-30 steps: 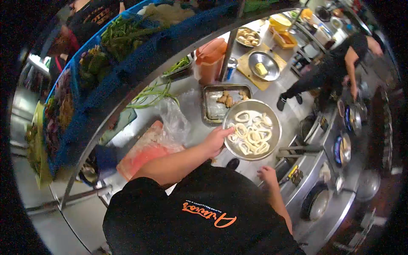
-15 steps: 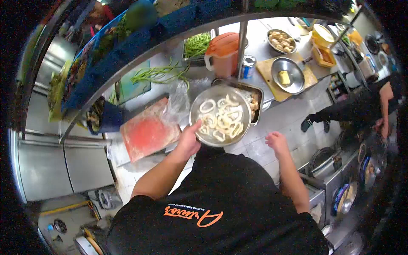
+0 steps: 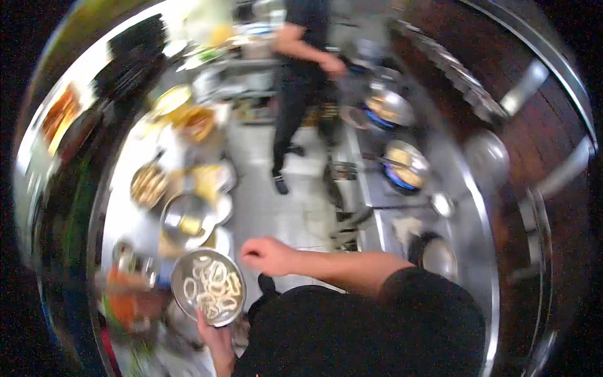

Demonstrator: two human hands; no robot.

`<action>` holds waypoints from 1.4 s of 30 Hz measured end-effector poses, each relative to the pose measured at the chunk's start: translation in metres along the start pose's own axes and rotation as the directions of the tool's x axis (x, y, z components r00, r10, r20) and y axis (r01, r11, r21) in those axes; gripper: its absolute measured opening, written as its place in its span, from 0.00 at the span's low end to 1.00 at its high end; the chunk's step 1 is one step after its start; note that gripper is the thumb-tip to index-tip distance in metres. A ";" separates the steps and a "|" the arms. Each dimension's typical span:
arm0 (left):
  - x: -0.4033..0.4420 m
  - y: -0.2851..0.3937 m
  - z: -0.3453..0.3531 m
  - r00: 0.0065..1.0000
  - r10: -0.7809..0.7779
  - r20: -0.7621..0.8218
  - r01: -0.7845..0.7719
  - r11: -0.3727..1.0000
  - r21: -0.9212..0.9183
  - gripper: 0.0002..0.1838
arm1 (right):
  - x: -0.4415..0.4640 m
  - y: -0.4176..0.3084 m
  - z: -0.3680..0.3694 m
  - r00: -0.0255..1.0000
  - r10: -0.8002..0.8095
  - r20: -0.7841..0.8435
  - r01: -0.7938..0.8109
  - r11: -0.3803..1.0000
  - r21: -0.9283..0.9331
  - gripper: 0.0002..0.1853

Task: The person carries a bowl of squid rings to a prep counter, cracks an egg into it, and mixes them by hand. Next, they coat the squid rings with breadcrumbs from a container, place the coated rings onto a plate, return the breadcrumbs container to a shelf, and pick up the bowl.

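Note:
Gripped at its near rim, a round metal bowl (image 3: pixel 182 300) of pale squid-like rings (image 3: pixel 217 279) is in my left hand (image 3: pixel 215 339), thumb over the edge. My right hand (image 3: pixel 267 256) hangs to the right of the bowl, fingers curled in, blurred, with no object visible in it. Beyond the held bowl, on the counter, stands another metal bowl (image 3: pixel 173 217) with a yellow piece (image 3: pixel 190 225) in it. A blurred orange-lidded pitcher (image 3: pixel 125 301) is left of the held bowl.
A bowl of pale pieces (image 3: pixel 149 185) and yellow containers (image 3: pixel 173 102) stand on the left counter. A co-worker (image 3: pixel 301 69) in dark clothes stands ahead in the aisle. Along the right, pans (image 3: pixel 405 164) sit over blue flames; a pale-topped pan (image 3: pixel 440 259) is nearer.
The view has swung right toward the aisle and stoves. My left hand still holds the bowl, now lower left in view. My right arm now reaches across the front of my body.

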State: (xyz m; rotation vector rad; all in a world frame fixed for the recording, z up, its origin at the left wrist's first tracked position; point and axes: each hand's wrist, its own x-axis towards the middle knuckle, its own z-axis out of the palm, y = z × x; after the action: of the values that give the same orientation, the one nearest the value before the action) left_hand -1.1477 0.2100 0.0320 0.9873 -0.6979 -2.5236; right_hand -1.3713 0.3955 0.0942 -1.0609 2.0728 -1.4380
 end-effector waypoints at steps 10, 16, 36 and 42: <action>0.143 -0.079 0.204 0.793 -0.482 0.374 0.356 0.863 0.358 0.24 | 0.008 -0.027 -0.141 0.999 -0.043 -0.034 0.004 0.679 -0.734 0.17; 0.174 -0.121 0.284 0.607 -0.608 0.512 0.413 0.791 0.451 0.25 | -0.078 -0.051 -0.342 0.781 -0.003 -0.624 -0.502 0.591 -0.632 0.15; 0.231 -0.265 0.527 0.736 -0.555 0.388 0.253 0.757 0.602 0.24 | -0.267 -0.002 -0.953 0.338 0.134 -0.932 -0.931 -0.100 -0.352 0.10; 0.264 -0.281 0.533 0.831 -0.530 0.170 0.288 0.671 0.683 0.26 | -0.232 0.006 -0.957 0.017 0.462 -0.887 -0.899 -0.382 -0.216 0.19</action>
State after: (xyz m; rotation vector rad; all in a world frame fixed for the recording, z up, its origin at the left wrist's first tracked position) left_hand -1.7442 0.4844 0.0749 0.9653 -1.7122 -2.9748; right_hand -1.8866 1.1602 0.4393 0.9292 2.7656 0.4645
